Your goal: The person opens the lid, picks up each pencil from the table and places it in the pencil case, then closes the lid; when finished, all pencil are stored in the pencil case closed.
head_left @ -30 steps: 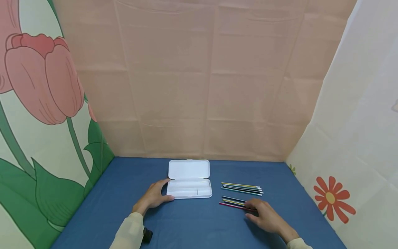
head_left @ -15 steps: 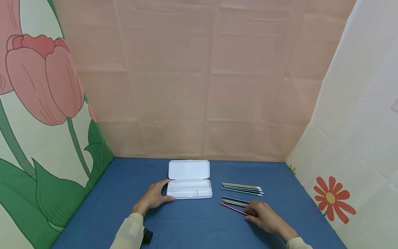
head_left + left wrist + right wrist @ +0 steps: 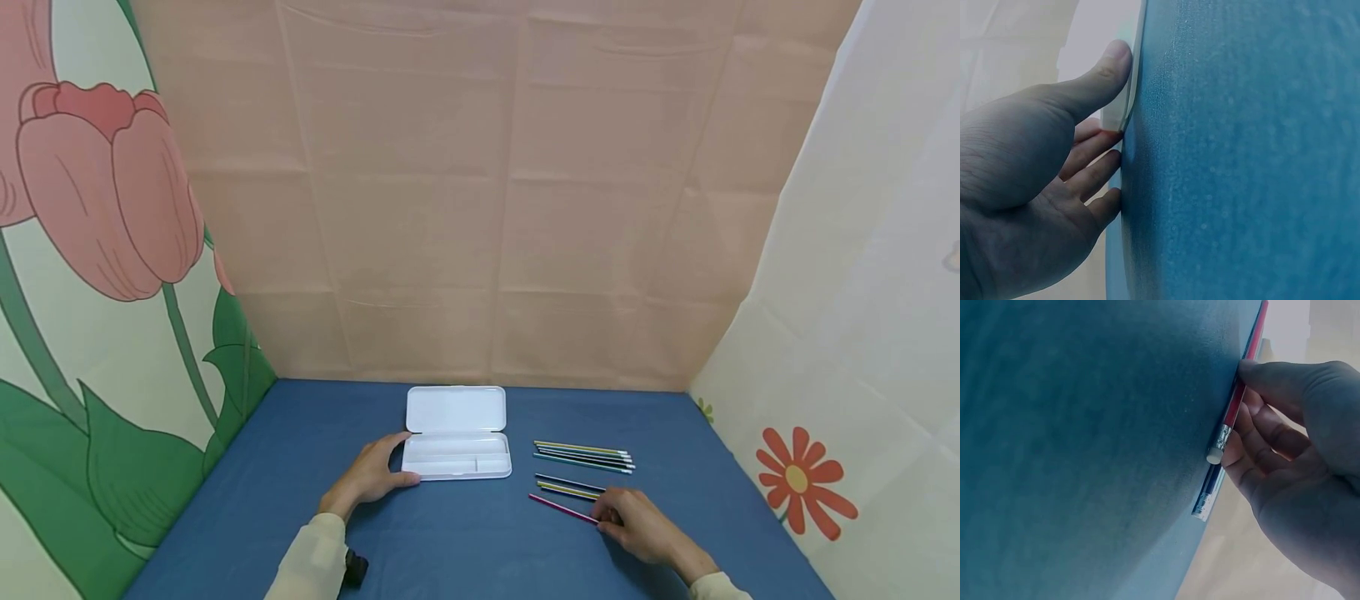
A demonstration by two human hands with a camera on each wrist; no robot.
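Note:
A white pencil case (image 3: 456, 410) lies open on the blue cloth, its lid folded back and its divided tray showing no pencils. My left hand (image 3: 369, 475) holds the case by its left end; in the left wrist view the thumb (image 3: 1110, 69) presses along its edge, with the other fingers beyond. My right hand (image 3: 639, 523) pinches a red pencil (image 3: 561, 507) near its eraser end. That white eraser (image 3: 1214, 455) shows clearly in the right wrist view. Just behind lie a dark pencil (image 3: 558, 481) and a yellow-striped pencil (image 3: 564, 489), partly hidden by the fingers.
Farther back on the right, several pencils (image 3: 583, 456) lie side by side on the blue cloth (image 3: 450, 542). A beige sheet (image 3: 480, 208) hangs behind the table, with flower-printed sheets on both sides. A small black object (image 3: 356, 568) sits by the left sleeve.
The red pencil's near end has swung toward me, away from the dark and yellow-striped pencils, as my right hand's fingers close on it. My left hand stays on the case.

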